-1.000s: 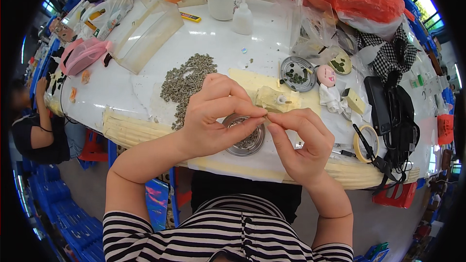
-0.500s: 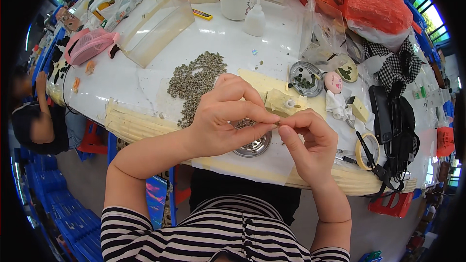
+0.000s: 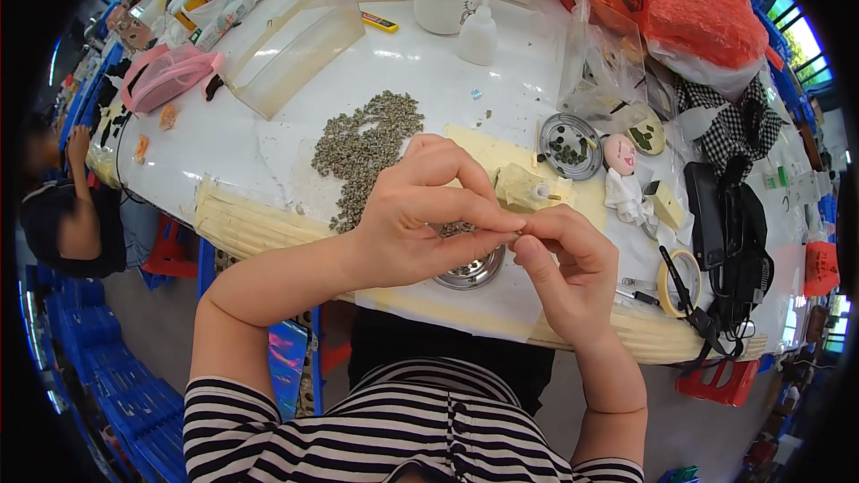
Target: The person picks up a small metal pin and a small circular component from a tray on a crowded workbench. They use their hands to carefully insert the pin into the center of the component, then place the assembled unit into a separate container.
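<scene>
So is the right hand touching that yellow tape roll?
Apart. The head view shows a plain stretch of white tabletop between the right hand and the tape roll.

Left grip (image 3: 434, 215) and right grip (image 3: 573, 268), tiny piece (image 3: 519, 233) between, metal dish (image 3: 472, 280) beneath
</scene>
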{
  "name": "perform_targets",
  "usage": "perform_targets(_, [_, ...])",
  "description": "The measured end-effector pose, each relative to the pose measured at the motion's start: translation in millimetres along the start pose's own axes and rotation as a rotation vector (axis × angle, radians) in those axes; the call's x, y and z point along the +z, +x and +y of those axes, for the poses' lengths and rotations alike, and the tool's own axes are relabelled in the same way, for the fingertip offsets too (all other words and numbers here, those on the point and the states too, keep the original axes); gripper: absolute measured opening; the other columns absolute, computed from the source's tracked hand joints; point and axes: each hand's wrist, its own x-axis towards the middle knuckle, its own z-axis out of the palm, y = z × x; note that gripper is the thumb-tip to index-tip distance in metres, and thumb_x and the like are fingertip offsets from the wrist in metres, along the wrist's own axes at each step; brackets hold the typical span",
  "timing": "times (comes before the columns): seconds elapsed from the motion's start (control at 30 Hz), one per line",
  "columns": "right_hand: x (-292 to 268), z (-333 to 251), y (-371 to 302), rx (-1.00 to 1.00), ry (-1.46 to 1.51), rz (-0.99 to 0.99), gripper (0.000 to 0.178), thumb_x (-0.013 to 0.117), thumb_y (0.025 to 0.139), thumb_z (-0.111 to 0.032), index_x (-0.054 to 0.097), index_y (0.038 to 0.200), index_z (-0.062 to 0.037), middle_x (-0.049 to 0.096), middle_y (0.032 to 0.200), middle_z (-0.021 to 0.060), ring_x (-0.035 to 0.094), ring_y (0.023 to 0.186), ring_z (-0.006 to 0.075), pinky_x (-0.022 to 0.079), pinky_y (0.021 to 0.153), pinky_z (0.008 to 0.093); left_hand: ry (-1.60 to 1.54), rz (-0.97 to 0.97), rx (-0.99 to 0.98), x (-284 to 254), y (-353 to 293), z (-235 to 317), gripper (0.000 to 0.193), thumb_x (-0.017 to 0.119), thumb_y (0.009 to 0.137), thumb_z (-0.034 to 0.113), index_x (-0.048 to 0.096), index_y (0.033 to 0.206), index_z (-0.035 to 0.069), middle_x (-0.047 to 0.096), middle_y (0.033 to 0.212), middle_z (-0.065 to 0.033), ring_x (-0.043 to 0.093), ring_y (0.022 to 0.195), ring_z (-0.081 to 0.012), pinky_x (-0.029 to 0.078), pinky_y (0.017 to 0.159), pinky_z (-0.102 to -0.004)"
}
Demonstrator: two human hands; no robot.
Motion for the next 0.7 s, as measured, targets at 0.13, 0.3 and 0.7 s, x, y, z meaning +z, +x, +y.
perform_targets(0.13, [-3.9, 1.2, -0.4, -0.095, -0.059, 0.027, 0.010, 0.074, 0.082, 0.001, 0.071, 0.092, 0.0019, 0.067, 0.081, 0.0066, 0.061, 0.071, 0.0125, 0.048, 0.064, 0.0245, 0.006, 0.000, -0.006, 0.0, -0.8, -0.4, 0.021, 0.084, 0.070, 0.005, 0.077, 0.089, 0.011, 0.064, 0.082, 0.0019, 0.054, 0.073, -0.0131, 0.037, 0.070, -0.0290])
perform_targets(0.3, [-4.3, -0.2, 1.2, -0.284, -0.188, 0.045, 0.012, 0.074, 0.082, 0.001, 0.072, 0.094, 0.0011, 0.067, 0.080, 0.0066, 0.060, 0.068, 0.0127, 0.047, 0.062, 0.0243, 0.036, 0.013, -0.035, -0.2, -1.8, -1.1, 0.021, 0.083, 0.070, 0.003, 0.075, 0.088, 0.010, 0.064, 0.082, 0.0020, 0.055, 0.073, -0.0129, 0.038, 0.070, -0.0292])
perform_targets(0.7, [-2.0, 2.7, -1.7, -0.105, -0.068, 0.048, 0.013, 0.072, 0.084, 0.000, 0.073, 0.097, 0.0015, 0.068, 0.085, 0.0080, 0.060, 0.071, 0.0125, 0.048, 0.065, 0.0238, 0.024, 0.005, -0.029, -0.3, -1.6, -1.8, 0.023, 0.083, 0.070, 0.004, 0.076, 0.091, 0.011, 0.064, 0.082, 0.0018, 0.055, 0.075, -0.0136, 0.038, 0.071, -0.0290])
